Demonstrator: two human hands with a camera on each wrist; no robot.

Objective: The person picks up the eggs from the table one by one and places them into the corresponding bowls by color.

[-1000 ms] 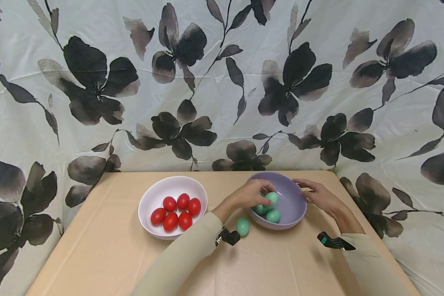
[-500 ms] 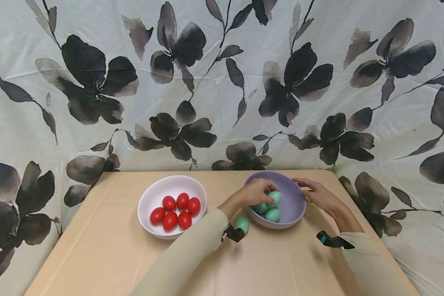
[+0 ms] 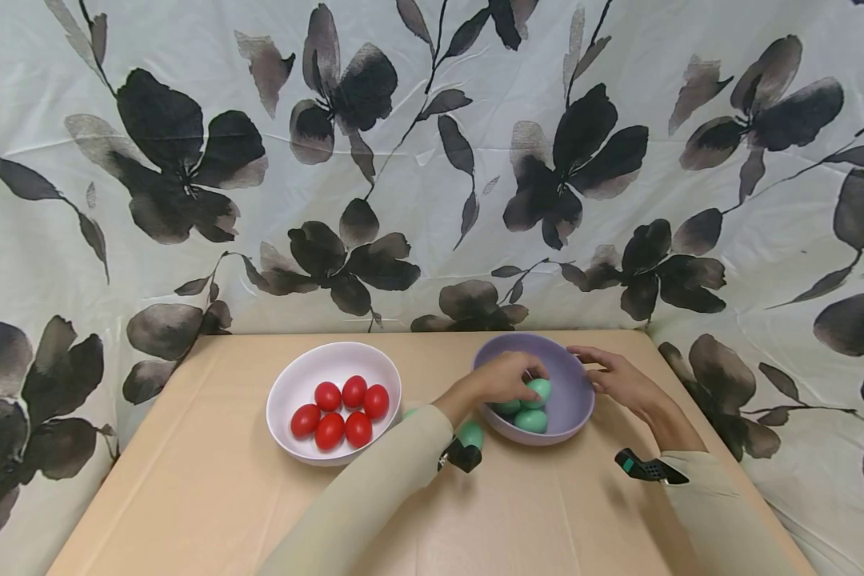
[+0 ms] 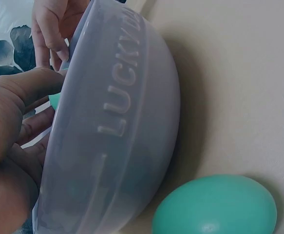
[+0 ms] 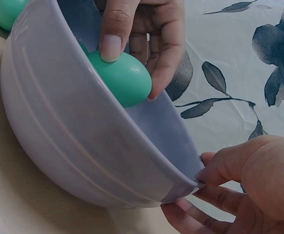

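My left hand point(image 3: 506, 379) reaches over the near-left rim of a purple bowl point(image 3: 572, 396) and pinches a green egg point(image 5: 124, 80) between thumb and fingers. Other green eggs point(image 3: 531, 422) lie beneath it in the bowl, partly hidden by the hand. On the bowl's right side, my right hand point(image 3: 622, 382) pinches the rim, thumb inside and fingers outside, as the right wrist view shows. Another green egg point(image 4: 215, 207) rests on the table just outside the bowl, partly covered by the left wrist strap in the head view.
Left of the arms stands a pale pink bowl point(image 3: 279, 428) holding several red eggs point(image 3: 329, 431). A sliver of green point(image 3: 409, 413) shows between that bowl and my left sleeve. The table point(image 3: 518, 512) ends at a floral cloth point(image 3: 432, 200) behind.
My left hand has shifted slightly right inside the purple bowl, carrying its green egg along. The left sleeve now covers more of the table egg. My right hand stays at the rim.
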